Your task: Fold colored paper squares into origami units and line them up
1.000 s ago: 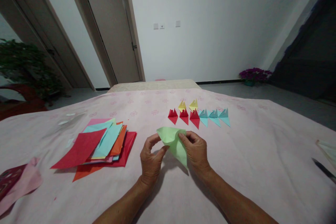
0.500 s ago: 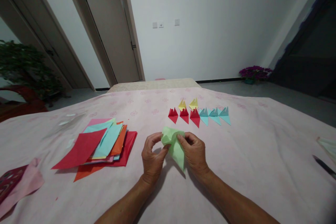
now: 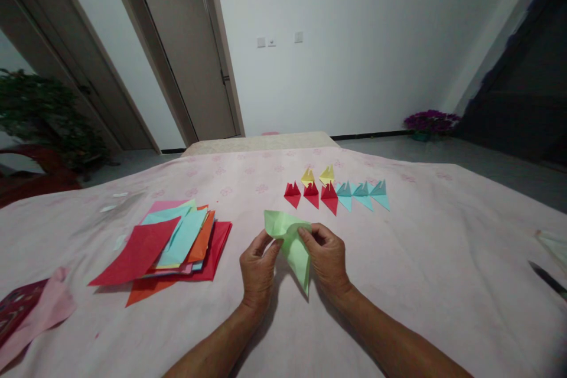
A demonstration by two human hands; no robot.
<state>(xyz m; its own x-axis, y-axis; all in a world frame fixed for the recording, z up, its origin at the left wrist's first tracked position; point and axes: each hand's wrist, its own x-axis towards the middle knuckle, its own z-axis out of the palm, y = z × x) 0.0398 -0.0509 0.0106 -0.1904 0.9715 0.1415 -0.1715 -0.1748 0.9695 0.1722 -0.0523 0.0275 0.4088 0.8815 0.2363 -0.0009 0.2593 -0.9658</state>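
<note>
A partly folded sheet of light green paper [image 3: 295, 251] is held between my two hands above the cloth, its narrow point hanging down toward me. My left hand [image 3: 259, 269] pinches its left side between thumb and fingers. With the thumb on top, my right hand [image 3: 326, 257] grips the right edge. Beyond my hands stand folded paper pieces in rows: red ones [image 3: 310, 194], light blue ones [image 3: 362, 194] and two yellow ones [image 3: 326, 175]. The fingers under the green paper are partly hidden.
A loose pile of coloured paper sheets [image 3: 137, 251] lies to the left on the pink patterned tablecloth [image 3: 212, 331]. Near the left edge is crumpled pink paper [image 3: 48, 313] beside a dark red item [image 3: 20, 304]. A dark pointed object [image 3: 548, 279] lies at far right.
The upper left flap of the green paper has opened out to the left and up. My left fingers have shifted slightly lower along it; my right hand stays nearly in place.
</note>
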